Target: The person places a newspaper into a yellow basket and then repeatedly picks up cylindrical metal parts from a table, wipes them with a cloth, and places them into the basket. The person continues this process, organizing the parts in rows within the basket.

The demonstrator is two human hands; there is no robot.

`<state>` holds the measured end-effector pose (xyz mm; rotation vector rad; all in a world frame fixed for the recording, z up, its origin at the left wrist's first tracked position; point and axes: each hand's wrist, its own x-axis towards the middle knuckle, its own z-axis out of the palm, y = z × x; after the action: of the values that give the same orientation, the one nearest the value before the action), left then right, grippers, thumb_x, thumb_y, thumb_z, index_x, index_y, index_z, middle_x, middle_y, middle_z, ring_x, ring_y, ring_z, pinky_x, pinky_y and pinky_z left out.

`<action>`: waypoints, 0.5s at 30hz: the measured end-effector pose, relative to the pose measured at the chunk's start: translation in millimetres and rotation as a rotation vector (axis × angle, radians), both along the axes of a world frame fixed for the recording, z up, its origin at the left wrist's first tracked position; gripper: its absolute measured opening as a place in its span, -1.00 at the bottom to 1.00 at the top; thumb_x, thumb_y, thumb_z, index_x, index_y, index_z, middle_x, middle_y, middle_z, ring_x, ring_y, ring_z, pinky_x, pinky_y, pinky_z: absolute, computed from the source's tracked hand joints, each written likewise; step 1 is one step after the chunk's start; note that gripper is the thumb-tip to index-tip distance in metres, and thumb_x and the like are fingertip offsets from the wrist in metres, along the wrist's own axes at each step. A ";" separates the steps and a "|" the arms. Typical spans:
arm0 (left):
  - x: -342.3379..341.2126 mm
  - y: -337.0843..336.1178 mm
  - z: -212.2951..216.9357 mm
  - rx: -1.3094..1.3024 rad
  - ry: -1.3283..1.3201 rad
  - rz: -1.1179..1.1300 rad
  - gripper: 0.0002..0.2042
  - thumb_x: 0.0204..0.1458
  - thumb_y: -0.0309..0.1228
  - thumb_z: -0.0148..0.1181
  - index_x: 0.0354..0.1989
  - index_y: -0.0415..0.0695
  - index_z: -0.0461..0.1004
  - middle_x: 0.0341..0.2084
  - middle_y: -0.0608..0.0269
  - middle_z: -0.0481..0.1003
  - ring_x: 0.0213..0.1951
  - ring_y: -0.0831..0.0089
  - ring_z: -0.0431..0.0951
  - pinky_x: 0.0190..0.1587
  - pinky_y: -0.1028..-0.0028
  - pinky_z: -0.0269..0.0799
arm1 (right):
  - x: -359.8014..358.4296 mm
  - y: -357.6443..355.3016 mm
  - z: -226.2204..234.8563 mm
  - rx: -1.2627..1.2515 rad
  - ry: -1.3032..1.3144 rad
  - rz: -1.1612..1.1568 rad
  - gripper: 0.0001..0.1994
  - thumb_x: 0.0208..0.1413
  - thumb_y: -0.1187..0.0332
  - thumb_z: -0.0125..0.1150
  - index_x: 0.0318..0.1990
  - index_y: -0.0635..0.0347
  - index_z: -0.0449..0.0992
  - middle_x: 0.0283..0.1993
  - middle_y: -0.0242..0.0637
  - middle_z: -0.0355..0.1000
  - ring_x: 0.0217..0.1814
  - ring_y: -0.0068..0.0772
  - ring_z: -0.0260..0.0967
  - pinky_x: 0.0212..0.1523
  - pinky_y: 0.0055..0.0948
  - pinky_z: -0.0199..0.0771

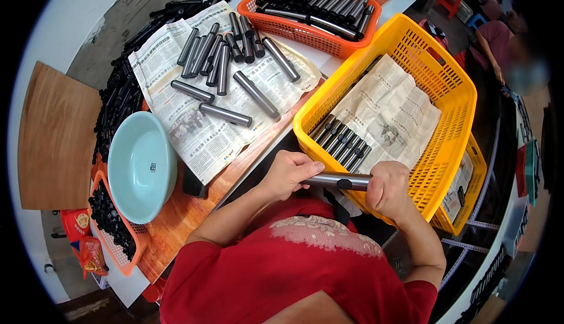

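Note:
A thick steel rod (336, 180) with a dark notch in its side lies level in front of my body, held at both ends. My left hand (288, 175) pinches its left end, the thumb stretched along it. Around the right end my right hand (388, 191) is closed, with the fingers curled over. Just beyond is a yellow plastic basket (460, 89), its near edge close to my hands. Inside it, a row of similar rods (346, 143) lies beside a newspaper sheet (395, 112).
Loose steel rods (202, 51) lie on spread newspaper (188, 127) at the left. An orange basket (329, 46) full of rods stands behind. Further left are a pale blue basin (138, 165), a heap of black parts (120, 98) and an orange tray (141, 239). A person (496, 39) sits at far right.

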<state>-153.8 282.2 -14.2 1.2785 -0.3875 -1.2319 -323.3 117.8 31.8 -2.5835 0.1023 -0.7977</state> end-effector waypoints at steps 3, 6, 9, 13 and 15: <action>-5.3 -2.7 3.8 -0.001 -0.140 0.055 -0.77 0.00 -0.33 0.25 -0.51 -0.29 0.52 -0.72 0.30 0.42 -0.75 0.65 0.29 -0.69 0.66 0.24 | 0.7 2.4 -2.6 0.144 0.074 -0.069 -0.68 0.10 0.32 -0.18 -0.68 0.25 0.18 -0.74 -0.05 0.07 -0.71 0.05 0.12 -0.62 -0.17 0.14; -9.3 -3.8 -0.8 0.008 -0.266 0.092 -0.77 0.01 -0.34 0.24 -0.52 -0.29 0.54 -0.73 0.31 0.43 -0.72 0.67 0.31 -0.66 0.65 0.26 | 1.1 5.3 -10.4 0.278 0.118 -0.169 -0.65 0.13 0.31 -0.23 -0.65 0.31 0.22 -0.73 0.02 0.11 -0.68 0.10 0.16 -0.59 -0.17 0.17; -14.1 -4.0 -3.1 -0.048 -0.363 0.129 -0.77 0.03 -0.35 0.22 -0.51 -0.30 0.55 -0.72 0.33 0.43 -0.67 0.68 0.33 -0.62 0.63 0.26 | 2.9 5.8 -12.8 0.412 0.160 -0.284 -0.66 0.15 0.35 -0.18 -0.64 0.32 0.28 -0.67 0.06 0.24 -0.63 0.14 0.25 -0.56 -0.14 0.25; -22.8 -11.9 -3.4 -0.109 -0.538 0.234 -0.77 0.07 -0.38 0.18 -0.50 -0.32 0.54 -0.71 0.38 0.42 -0.60 0.70 0.33 -0.56 0.62 0.25 | 11.8 -0.2 -12.0 0.530 0.172 -0.370 -0.62 0.20 0.31 -0.22 -0.60 0.37 0.30 -0.66 0.09 0.24 -0.61 0.19 0.24 -0.54 -0.14 0.24; -19.3 -14.8 -4.0 -0.123 -0.658 0.244 -0.79 0.06 -0.39 0.19 -0.49 -0.32 0.54 -0.71 0.29 0.43 -0.62 0.66 0.35 -0.54 0.57 0.29 | 15.1 -4.2 -14.1 0.534 0.129 -0.389 -0.61 0.22 0.30 -0.24 -0.58 0.37 0.32 -0.66 0.10 0.24 -0.61 0.21 0.23 -0.54 -0.14 0.24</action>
<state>-173.1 267.5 -18.2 1.5533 -0.7393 -0.5488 -308.2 113.6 17.7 -2.1197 0.7663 -0.6208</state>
